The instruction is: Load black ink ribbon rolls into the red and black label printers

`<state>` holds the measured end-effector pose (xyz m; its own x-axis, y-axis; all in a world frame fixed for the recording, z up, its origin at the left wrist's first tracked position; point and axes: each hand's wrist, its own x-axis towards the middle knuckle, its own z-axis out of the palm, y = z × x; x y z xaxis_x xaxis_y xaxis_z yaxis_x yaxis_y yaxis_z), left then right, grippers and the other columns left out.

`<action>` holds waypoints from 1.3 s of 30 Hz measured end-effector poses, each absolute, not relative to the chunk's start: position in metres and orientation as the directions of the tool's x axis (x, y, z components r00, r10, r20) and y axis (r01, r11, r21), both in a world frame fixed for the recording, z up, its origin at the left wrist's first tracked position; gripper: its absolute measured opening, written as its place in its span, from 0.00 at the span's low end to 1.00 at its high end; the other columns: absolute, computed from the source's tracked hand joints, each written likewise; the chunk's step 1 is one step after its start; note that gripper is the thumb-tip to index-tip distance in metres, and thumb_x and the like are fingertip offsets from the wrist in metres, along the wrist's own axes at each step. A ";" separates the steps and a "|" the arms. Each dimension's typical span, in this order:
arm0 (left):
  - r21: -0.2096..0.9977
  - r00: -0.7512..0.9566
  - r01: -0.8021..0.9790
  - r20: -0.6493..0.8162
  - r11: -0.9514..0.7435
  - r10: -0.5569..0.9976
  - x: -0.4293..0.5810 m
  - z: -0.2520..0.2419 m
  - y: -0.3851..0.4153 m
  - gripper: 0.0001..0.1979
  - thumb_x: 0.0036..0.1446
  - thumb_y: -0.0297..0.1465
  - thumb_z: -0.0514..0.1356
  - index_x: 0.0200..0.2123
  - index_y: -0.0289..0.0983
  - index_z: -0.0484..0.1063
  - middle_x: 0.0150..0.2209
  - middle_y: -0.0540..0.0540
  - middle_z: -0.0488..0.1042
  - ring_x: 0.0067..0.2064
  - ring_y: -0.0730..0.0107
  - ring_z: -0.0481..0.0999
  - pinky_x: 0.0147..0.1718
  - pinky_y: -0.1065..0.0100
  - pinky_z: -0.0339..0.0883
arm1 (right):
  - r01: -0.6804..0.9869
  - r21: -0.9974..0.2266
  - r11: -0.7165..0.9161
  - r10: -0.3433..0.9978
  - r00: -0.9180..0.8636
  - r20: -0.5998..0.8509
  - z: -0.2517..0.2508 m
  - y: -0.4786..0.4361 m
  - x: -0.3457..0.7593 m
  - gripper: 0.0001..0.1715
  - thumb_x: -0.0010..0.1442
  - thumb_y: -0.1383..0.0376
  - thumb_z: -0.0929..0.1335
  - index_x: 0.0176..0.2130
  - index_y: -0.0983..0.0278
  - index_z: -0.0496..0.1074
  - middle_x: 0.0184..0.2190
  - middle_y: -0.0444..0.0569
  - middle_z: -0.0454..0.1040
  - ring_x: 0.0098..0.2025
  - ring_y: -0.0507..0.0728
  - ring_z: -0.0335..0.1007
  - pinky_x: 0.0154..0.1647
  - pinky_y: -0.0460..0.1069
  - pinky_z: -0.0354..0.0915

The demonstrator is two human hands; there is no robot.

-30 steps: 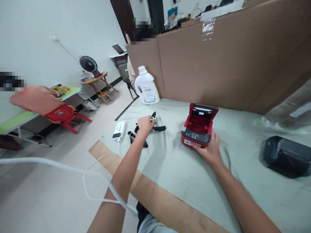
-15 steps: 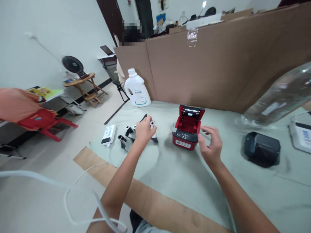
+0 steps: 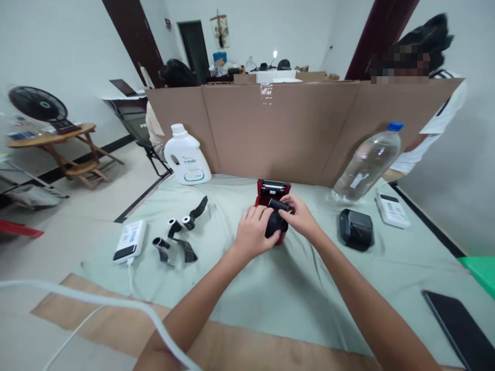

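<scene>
A small red printer (image 3: 261,197) stands on the cloth with its lid raised. Over its opening is a black paper roll (image 3: 276,204), its loose black strip (image 3: 275,222) hanging in front and covering much of the printer. My right hand (image 3: 300,216) is closed with its fingers about the right end of the roll. From the left, my left hand (image 3: 253,229) curls round the strip, thumb at its lower edge. To the left lie other small rolls with dark tails: one roll (image 3: 188,221), another roll (image 3: 174,225) and a third roll (image 3: 160,243).
A white power bank (image 3: 131,239) with a cable lies left, a white jug (image 3: 188,157) behind it. Cardboard (image 3: 278,129) walls the back. Rightward are a clear bottle (image 3: 365,167), a black device (image 3: 356,229), another power bank (image 3: 392,210) and a phone (image 3: 460,324). People sit beyond.
My left hand has come rightward from the loose rolls to the printer, bringing a roll. My right hand has moved from the printer's side onto that roll. The view has swung right.
</scene>
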<state>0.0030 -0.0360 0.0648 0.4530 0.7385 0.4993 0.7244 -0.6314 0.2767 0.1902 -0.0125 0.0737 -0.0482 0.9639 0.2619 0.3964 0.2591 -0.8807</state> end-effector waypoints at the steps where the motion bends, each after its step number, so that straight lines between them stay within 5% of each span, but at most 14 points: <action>1: 0.259 0.483 0.728 0.464 -0.635 0.743 0.001 0.060 -0.037 0.27 0.57 0.43 0.62 0.57 0.39 0.69 0.55 0.38 0.73 0.54 0.50 0.70 0.49 0.54 0.64 | 0.449 -0.855 0.260 0.963 -0.051 0.266 0.071 -0.007 0.194 0.14 0.50 0.63 0.67 0.39 0.59 0.64 0.36 0.45 0.73 0.35 0.56 0.70 0.37 0.51 0.65; 8: 0.136 0.616 0.733 0.281 -0.666 0.736 -0.004 0.054 -0.039 0.35 0.55 0.38 0.63 0.65 0.34 0.63 0.64 0.34 0.67 0.61 0.46 0.66 0.58 0.48 0.57 | 0.817 -0.528 0.232 0.967 -0.133 0.219 0.057 0.022 0.189 0.13 0.50 0.64 0.68 0.39 0.59 0.66 0.35 0.49 0.74 0.42 0.62 0.65 0.43 0.53 0.62; 15: 0.099 0.668 0.726 0.138 -0.681 0.731 -0.013 0.060 -0.046 0.46 0.48 0.31 0.69 0.69 0.34 0.56 0.71 0.32 0.58 0.69 0.42 0.58 0.65 0.42 0.49 | 0.887 -0.441 0.139 0.988 -0.091 0.128 0.051 0.036 0.171 0.09 0.51 0.68 0.69 0.36 0.59 0.71 0.39 0.50 0.78 0.46 0.64 0.67 0.48 0.57 0.59; 21: 0.103 0.647 0.727 0.230 -0.679 0.727 -0.011 0.064 -0.042 0.28 0.60 0.25 0.58 0.64 0.35 0.65 0.64 0.35 0.69 0.63 0.47 0.67 0.62 0.46 0.55 | 0.929 -0.359 0.087 0.995 -0.063 0.077 0.057 0.042 0.161 0.07 0.50 0.72 0.69 0.29 0.60 0.75 0.33 0.51 0.80 0.47 0.67 0.68 0.47 0.58 0.57; 24: 0.124 0.662 0.696 0.271 -0.708 0.699 -0.013 0.070 -0.042 0.21 0.61 0.24 0.57 0.58 0.35 0.71 0.56 0.35 0.75 0.56 0.52 0.74 0.58 0.50 0.58 | 0.867 -0.486 0.114 0.984 -0.029 0.179 0.053 0.032 0.171 0.04 0.53 0.66 0.68 0.27 0.60 0.74 0.29 0.48 0.79 0.41 0.62 0.69 0.45 0.55 0.59; 27: 0.138 0.674 0.685 0.254 -0.716 0.694 -0.015 0.078 -0.044 0.16 0.62 0.22 0.55 0.50 0.37 0.76 0.47 0.39 0.80 0.47 0.57 0.79 0.51 0.55 0.62 | 0.682 -0.726 0.083 0.934 0.201 0.295 0.045 0.024 0.187 0.16 0.57 0.54 0.67 0.23 0.60 0.68 0.24 0.46 0.74 0.34 0.59 0.68 0.40 0.52 0.62; 30: 0.148 0.669 0.691 0.239 -0.708 0.703 -0.015 0.083 -0.046 0.11 0.62 0.23 0.56 0.42 0.36 0.78 0.40 0.40 0.81 0.40 0.58 0.80 0.43 0.56 0.63 | 0.453 -0.882 0.127 0.803 0.476 0.360 0.041 0.030 0.196 0.20 0.56 0.48 0.65 0.37 0.61 0.71 0.39 0.51 0.77 0.42 0.60 0.70 0.42 0.52 0.65; 34: 0.169 0.656 0.691 0.262 -0.703 0.708 -0.015 0.084 -0.047 0.10 0.62 0.23 0.57 0.39 0.37 0.78 0.37 0.40 0.81 0.38 0.58 0.79 0.41 0.57 0.63 | 0.283 -0.938 0.197 0.856 0.417 0.306 0.045 0.039 0.191 0.30 0.59 0.46 0.63 0.54 0.58 0.67 0.54 0.53 0.73 0.54 0.61 0.69 0.51 0.55 0.66; 39: 0.213 0.639 0.686 0.281 -0.696 0.716 -0.018 0.091 -0.047 0.13 0.65 0.25 0.56 0.45 0.39 0.79 0.42 0.41 0.82 0.43 0.59 0.79 0.44 0.58 0.64 | 0.430 -0.873 0.230 0.816 0.404 0.414 0.022 0.003 0.180 0.17 0.61 0.50 0.64 0.40 0.59 0.69 0.58 0.55 0.63 0.61 0.62 0.62 0.56 0.57 0.65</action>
<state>-0.0183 -0.0469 0.0907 0.6394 0.7158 0.2806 0.6856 -0.6961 0.2132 0.1797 0.0029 0.0219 0.4043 0.8158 0.4136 0.4298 0.2297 -0.8732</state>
